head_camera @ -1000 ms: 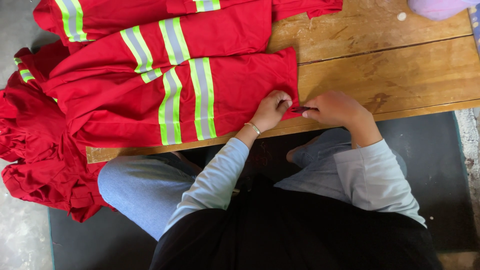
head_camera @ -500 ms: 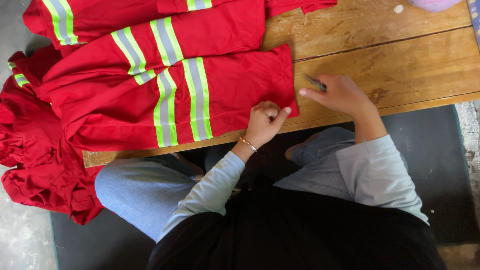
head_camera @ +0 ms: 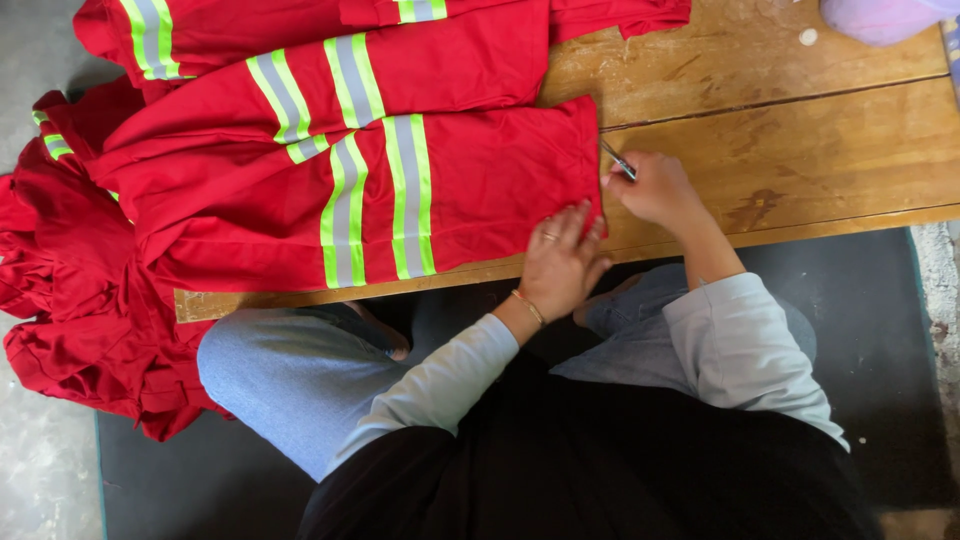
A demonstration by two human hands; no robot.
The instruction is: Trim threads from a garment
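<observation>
No packages, labels, signs or screens are visible in the head view.
</observation>
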